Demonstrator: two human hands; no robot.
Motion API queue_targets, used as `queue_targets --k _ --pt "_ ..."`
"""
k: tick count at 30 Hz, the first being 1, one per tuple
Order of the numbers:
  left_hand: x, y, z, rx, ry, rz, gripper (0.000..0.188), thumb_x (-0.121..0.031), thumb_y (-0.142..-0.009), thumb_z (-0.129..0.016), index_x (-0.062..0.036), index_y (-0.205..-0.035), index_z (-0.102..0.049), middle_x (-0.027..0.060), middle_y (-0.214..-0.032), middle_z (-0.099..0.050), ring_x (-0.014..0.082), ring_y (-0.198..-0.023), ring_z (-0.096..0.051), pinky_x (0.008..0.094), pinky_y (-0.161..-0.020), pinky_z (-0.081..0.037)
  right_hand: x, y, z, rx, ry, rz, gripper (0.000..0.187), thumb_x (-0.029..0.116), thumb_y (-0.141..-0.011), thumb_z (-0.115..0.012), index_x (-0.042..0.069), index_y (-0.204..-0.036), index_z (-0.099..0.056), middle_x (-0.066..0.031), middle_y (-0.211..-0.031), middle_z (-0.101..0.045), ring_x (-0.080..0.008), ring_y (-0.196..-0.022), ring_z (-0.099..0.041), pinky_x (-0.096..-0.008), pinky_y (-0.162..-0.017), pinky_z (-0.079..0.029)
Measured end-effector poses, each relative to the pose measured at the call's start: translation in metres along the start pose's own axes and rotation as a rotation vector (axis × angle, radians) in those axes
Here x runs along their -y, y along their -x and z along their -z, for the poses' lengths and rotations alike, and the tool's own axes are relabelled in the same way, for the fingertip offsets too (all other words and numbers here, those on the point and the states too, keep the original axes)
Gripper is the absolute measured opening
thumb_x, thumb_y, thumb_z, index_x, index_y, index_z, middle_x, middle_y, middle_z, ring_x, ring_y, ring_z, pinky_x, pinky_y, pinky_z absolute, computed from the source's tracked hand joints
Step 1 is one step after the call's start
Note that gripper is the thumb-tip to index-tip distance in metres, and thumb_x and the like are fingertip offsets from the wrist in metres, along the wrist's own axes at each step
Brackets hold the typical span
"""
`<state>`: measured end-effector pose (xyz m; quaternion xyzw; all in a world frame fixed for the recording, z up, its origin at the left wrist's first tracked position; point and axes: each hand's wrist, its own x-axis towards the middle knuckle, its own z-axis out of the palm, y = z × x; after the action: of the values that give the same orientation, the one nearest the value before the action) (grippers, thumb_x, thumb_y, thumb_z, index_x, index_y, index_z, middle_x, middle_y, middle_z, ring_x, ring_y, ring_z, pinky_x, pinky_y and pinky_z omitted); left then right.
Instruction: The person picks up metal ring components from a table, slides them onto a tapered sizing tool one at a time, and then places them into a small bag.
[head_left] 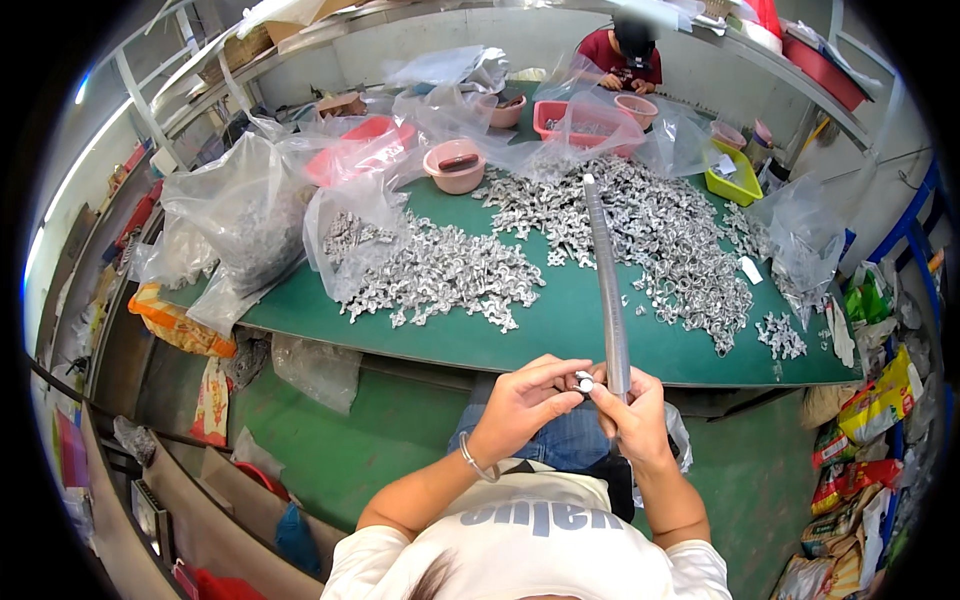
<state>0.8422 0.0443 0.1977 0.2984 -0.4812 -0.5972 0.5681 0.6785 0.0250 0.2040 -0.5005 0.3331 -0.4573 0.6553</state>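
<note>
The left hand (520, 405) pinches a small metal piece (584, 382); the right hand (638, 412), curled around a metal rod (608, 290), should grip firmly.

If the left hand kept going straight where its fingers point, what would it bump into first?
First, the small shiny piece right in front of the left hand. Beyond it, probably the right hand, which holds the grey rod, though depth is hard to judge.

a green floor (395, 430), a pale back wall (545, 47), a green-topped table (400, 347), bright light (36, 252) at left.
</note>
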Motion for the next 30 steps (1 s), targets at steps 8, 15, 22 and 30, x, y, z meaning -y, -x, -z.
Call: queue_targets --k 8,15,22,30 --pt "-0.013 -0.012 0.007 0.106 -0.205 0.001 0.032 0.01 -0.073 -0.06 0.006 -0.105 -0.057 0.0083 -0.091 -0.054 0.0118 -0.082 -0.053 0.0227 -0.07 -0.045 0.013 -0.008 0.002 0.015 0.048 -0.006 0.012 0.006 -0.081 -0.06 -0.003 -0.088 -0.056 -0.0006 -0.068 -0.053 -0.0008 -0.044 -0.04 -0.0154 -0.039 -0.029" --pt "-0.021 -0.022 0.004 0.02 -0.117 0.016 0.031 0.007 -0.072 -0.063 0.0032 -0.103 -0.06 0.007 -0.093 -0.053 0.0119 -0.082 -0.053 0.023 -0.071 -0.047 0.015 -0.028 0.006 0.006 0.281 0.161 0.009 -0.001 -0.075 -0.063 -0.003 -0.083 -0.058 -0.0039 -0.076 -0.056 -0.0056 -0.058 -0.048 -0.0185 -0.05 -0.036" --pt "-0.007 -0.045 0.018 -0.069 -0.033 0.023 0.028 0.008 -0.075 -0.06 0.0035 -0.102 -0.059 0.0084 -0.102 -0.054 0.0144 -0.091 -0.054 0.0275 -0.079 -0.049 0.016 -0.059 0.014 0.047 0.599 0.451 0.016 -0.006 -0.067 -0.065 -0.004 -0.083 -0.06 -0.0085 -0.08 -0.057 -0.015 -0.066 -0.054 -0.0252 -0.059 -0.043" --pt "0.004 -0.083 0.036 -0.215 0.036 0.082 0.022 0.007 -0.077 -0.058 0.0057 -0.098 -0.058 0.0117 -0.102 -0.057 0.0184 -0.094 -0.056 0.0314 -0.085 -0.048 0.021 -0.086 0.023 -0.024 0.59 0.304 0.025 -0.004 -0.064 -0.069 -0.002 -0.087 -0.062 -0.0081 -0.084 -0.055 -0.0133 -0.069 -0.052 -0.0241 -0.058 -0.042"
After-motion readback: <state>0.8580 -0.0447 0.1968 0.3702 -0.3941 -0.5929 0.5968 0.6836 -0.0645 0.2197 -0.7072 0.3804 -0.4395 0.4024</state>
